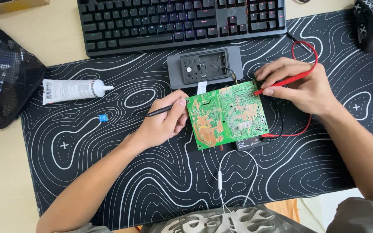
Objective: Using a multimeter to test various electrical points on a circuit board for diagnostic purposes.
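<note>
A flat green circuit board [226,114] lies on the black, wavy-lined mat [109,181]. The left hand [165,123], grip closed, pinches a slim black probe [160,111] at the board's left edge; the right hand [301,84] clasps a red probe [283,82] touching its upper right.

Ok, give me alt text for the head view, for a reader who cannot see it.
Two hands press probes onto a green circuit board on a black patterned desk mat: the left hand holds a black probe, the right hand a red probe. A keyboard, a grey open device and a white tube lie around.
</note>
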